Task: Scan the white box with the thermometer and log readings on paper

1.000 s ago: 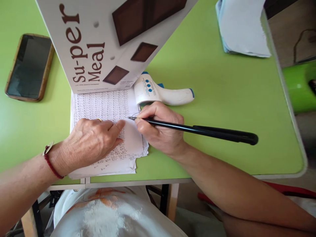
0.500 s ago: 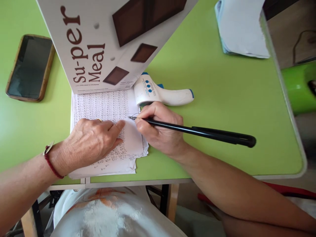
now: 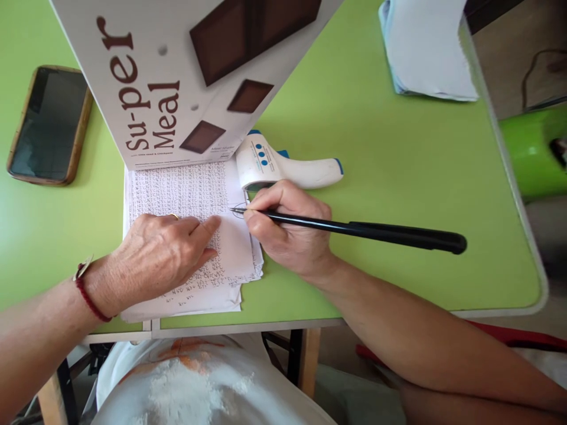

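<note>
My right hand [image 3: 290, 227] pinches a black pen [image 3: 367, 230], its cap pushed onto the back end. The tip touches the paper beside a small curved ink line. Under both hands lies a stack of white paper sheets [image 3: 239, 248], with dense rows of handwriting on the left part and a blank strip on the right. My left hand [image 3: 163, 254] rests flat on the written rows, its index finger stretched toward the pen tip. A white infrared thermometer [image 3: 283, 165] with blue buttons lies just beyond my right hand, overlapping the paper's corner.
A white box [image 3: 155, 65] printed "Su-per Meal" stands upright across the far edge of the sheets. To its left lies a phone [image 3: 48, 124] in a brown case. Folded papers [image 3: 429, 47] sit at the far right of the green table [image 3: 420, 171]. Beyond it is a green object [image 3: 531, 153].
The curved ink line by the pen tip has grown into a rounder loop. The pen's back end has swung slightly. My left hand stays on the paper; the whole view has shifted a little.
</note>
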Available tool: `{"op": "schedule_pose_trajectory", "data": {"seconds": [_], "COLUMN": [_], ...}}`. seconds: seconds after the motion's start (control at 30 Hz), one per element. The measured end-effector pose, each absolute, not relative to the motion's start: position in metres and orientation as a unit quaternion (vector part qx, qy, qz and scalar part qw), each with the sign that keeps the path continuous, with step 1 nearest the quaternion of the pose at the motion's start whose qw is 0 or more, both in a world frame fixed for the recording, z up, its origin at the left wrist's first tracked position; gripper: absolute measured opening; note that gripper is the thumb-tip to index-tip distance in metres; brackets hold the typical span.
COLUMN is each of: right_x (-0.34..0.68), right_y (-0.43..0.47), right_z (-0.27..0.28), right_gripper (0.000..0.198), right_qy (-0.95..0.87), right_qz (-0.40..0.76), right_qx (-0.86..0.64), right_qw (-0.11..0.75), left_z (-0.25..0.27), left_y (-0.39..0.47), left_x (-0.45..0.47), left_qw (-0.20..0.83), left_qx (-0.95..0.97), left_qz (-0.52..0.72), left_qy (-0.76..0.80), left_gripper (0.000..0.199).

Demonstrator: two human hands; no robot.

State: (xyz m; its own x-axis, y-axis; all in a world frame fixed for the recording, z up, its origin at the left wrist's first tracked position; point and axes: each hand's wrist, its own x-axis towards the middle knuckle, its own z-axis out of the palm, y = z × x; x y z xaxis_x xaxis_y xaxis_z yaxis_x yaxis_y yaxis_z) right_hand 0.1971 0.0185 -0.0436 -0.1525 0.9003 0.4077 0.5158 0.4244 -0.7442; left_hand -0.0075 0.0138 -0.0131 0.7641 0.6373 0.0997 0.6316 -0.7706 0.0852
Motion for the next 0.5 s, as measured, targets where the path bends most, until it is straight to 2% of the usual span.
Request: {"op": "schedule_pose_trajectory", "data": {"seconds": [0.5], "right_x": [0.198], "right_y": [0.0213], "right_z": [-0.0448], "right_gripper": [0.017], "right_qy": [-0.755], "right_qz": [0.201], "right_qx": [-0.461], "right_qw": [0.42], "left_z": [-0.0139], "left_y": [0.0134], "left_x": [-0.0075], "left_qw": [0.019], "left_qx": [0.938], "left_qz": [0.069], "left_qy": [0.34], "left_gripper": [0.022]}}
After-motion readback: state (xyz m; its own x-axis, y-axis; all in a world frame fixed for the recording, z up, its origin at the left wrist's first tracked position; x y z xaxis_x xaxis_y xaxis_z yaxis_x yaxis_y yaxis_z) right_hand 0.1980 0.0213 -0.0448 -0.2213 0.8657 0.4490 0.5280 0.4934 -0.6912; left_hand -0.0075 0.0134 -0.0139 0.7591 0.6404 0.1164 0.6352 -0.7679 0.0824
